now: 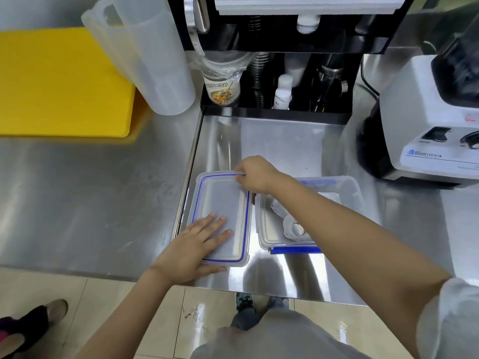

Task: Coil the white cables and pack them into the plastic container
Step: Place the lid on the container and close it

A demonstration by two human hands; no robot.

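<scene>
Two containers: a lid (pixel 220 218) and a tub (pixel 350 187) are set side by side near the front edge of the steel counter (pixel 90 190), the lid to the left, their long sides almost touching.
Lid: laid flat, blue seal ring uppermost, its near end close to the counter's front edge.
Tub: clear plastic, uncovered, a blue clasp (pixel 295 250) seen at its near end and another at its far end.
Cables: white coils (pixel 291 225) are seen inside the tub, toward its near left part; part is hidden by the right forearm.
Open room: bare steel is left between the containers and the black machine (pixel 285 73) at the back; a wide bare stretch lies to the left of the lid.
Edges: a seam in the counter runs just left of the lid; a blender (pixel 427 125) stands at the right, a yellow board (pixel 59 81) and a jug (pixel 145 55) at the back left.
Left hand (pixel 197 242): fingers straight and spread, laid flat on the lid's near end, nothing gripped.
Right hand (pixel 255 174): reached across the tub, fingers curled, the lid's far right corner pinched.
</scene>
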